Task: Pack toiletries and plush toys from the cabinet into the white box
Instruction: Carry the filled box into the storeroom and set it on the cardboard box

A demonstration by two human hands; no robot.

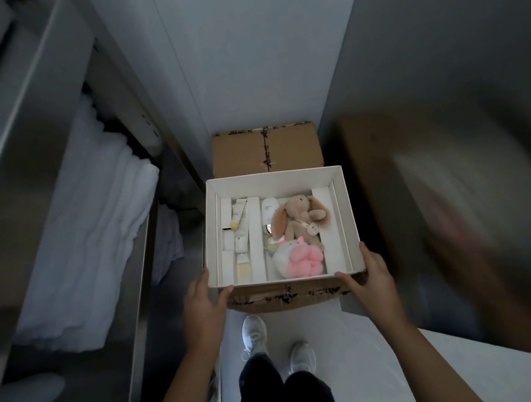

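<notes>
The open white box (272, 177) rests on a brown cardboard carton (267, 149) on the floor. Inside lie several toiletry tubes (240, 230) at the left, a white bottle (269, 213) in the middle, a beige plush rabbit (299, 217) and a pink-and-white plush toy (299, 259) at the right. My left hand (206, 300) grips the box's near left corner, thumb on the front wall. My right hand (369, 275) grips the near right corner, fingers along the side wall.
An open cabinet (122, 122) stands at the left with a stack of white towels (89, 236) on its shelf. A blurred brown box (413, 191) is at the right. My shoes (253, 332) stand on the pale floor just behind the carton.
</notes>
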